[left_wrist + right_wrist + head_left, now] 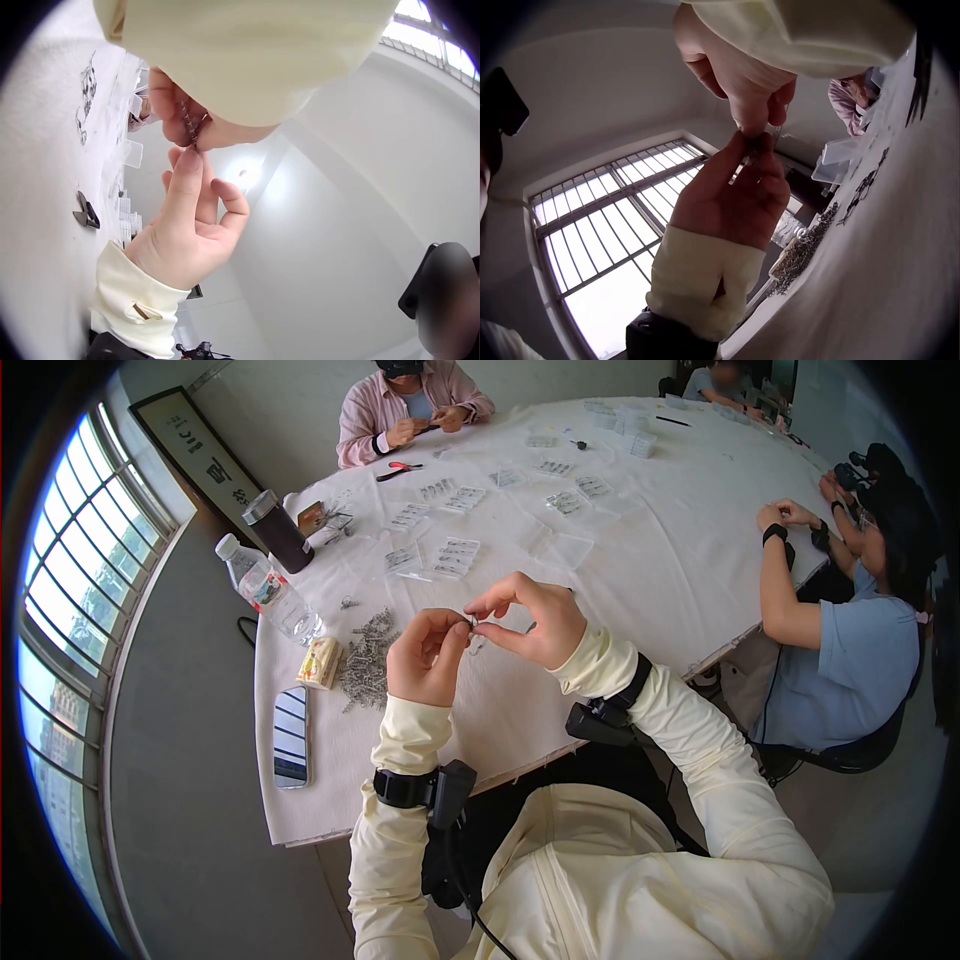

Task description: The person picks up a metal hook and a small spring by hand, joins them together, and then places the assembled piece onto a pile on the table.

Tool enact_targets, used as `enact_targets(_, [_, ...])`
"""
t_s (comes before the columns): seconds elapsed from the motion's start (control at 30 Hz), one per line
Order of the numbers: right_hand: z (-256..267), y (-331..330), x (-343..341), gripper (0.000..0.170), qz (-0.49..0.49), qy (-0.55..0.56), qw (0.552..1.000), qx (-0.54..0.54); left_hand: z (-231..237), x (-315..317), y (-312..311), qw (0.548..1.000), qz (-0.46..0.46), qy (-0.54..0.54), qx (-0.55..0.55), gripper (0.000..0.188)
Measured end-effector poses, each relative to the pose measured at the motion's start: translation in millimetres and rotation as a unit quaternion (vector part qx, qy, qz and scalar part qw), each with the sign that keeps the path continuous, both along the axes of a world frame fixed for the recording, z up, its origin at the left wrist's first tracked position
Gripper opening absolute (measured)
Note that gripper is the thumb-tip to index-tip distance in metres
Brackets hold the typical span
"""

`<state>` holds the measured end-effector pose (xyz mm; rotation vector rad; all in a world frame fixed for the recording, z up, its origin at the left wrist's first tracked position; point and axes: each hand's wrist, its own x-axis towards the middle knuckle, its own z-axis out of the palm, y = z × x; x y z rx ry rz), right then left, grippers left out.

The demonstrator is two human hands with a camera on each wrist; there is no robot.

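Note:
My left hand [425,660] and right hand [537,622] meet fingertip to fingertip above the table. Between their thumbs and forefingers they pinch a small silvery linked metal piece [189,120], mostly covered by the fingers. In the left wrist view it runs along the curled fingers of the left hand, its end at the right thumb tip. Left of the left hand lies a heap of small metal pieces [368,665]. A few linked pieces [866,189] lie on the cloth below the hands.
A phone [291,738], a tissue pack [319,663], a water bottle [268,590] and a dark flask [280,532] line the left edge. Clear compartment boxes [457,556] and red-handled pliers [400,469] lie farther back. Other people sit around the white-clothed table [660,580].

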<state>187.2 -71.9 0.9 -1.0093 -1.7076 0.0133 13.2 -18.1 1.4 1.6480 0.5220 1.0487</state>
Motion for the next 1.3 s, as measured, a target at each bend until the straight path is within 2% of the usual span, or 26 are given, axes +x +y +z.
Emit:
enact_targets(0.33, [-2.4,1.7,-1.3,0.032,0.010,-0.003,1.000,0.019,0.5,0.7,-0.9,1.000,0.014,0.011,0.019,0.007])
enact_targets(0.6, [-1.4,-0.1,-0.5,0.035,-0.005,-0.009,1.000,-0.003,-3.2,1.2,1.7,0.992,0.057,0.050,0.098,0.006])
enact_targets(0.93, [0.7,-1.5,-0.9,0.035,-0.023,0.000,1.000,0.008,-4.8,1.0,2.7,0.993,0.052,0.048,0.095,0.007])
enact_targets(1.07, [-1.8,-0.5,-1.9,0.037,-0.038,0.016,0.999,0.009,-2.5,0.3,0.8,0.998,0.020,0.024,0.056,0.007])
enact_targets(1.17, [3.4,-4.3,-2.7,0.030,-0.040,0.043,0.998,-0.005,-1.2,-1.9,2.4,1.000,0.002,0.007,0.003,0.009])
enact_targets(1.23, [5.0,-6.2,-1.7,0.018,-0.062,0.077,0.995,-0.032,-1.2,-3.6,5.2,1.000,-0.004,0.003,-0.025,0.010])
enact_targets(1.3, [4.8,-3.8,1.2,0.014,-0.043,0.083,0.995,-0.039,-1.8,-4.2,8.4,0.997,-0.024,-0.019,-0.067,0.012])
